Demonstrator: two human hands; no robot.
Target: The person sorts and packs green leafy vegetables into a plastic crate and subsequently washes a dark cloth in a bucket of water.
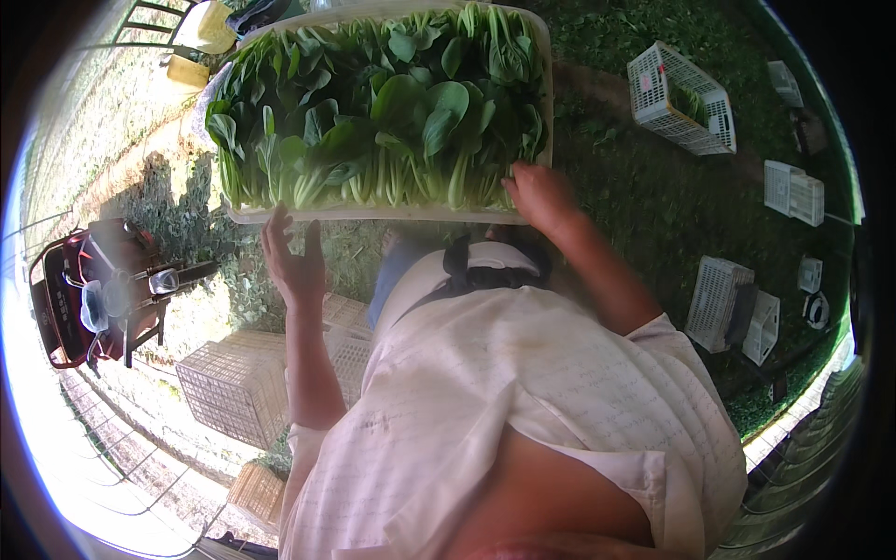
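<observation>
A wide, pale crate [373,216] packed with leafy greens [387,117] stands in front of me. The dark leaves lie toward the far side, and pale green stems line the near side. At the near rim, left of centre, my left hand [297,257] is open, its fingers spread and the tips close to the stems. My right hand [541,194] is curled closed at the near right corner, fingertips over the rim beside the outermost stems. What lies between those fingers is hidden.
A white plastic basket [681,103] with some greens inside sits at the far right. More crates [719,303] stand lower on the right. Stacked baskets [233,387] and a red motorbike [112,289] are on the left. Yellow containers [187,73] stand at the far left.
</observation>
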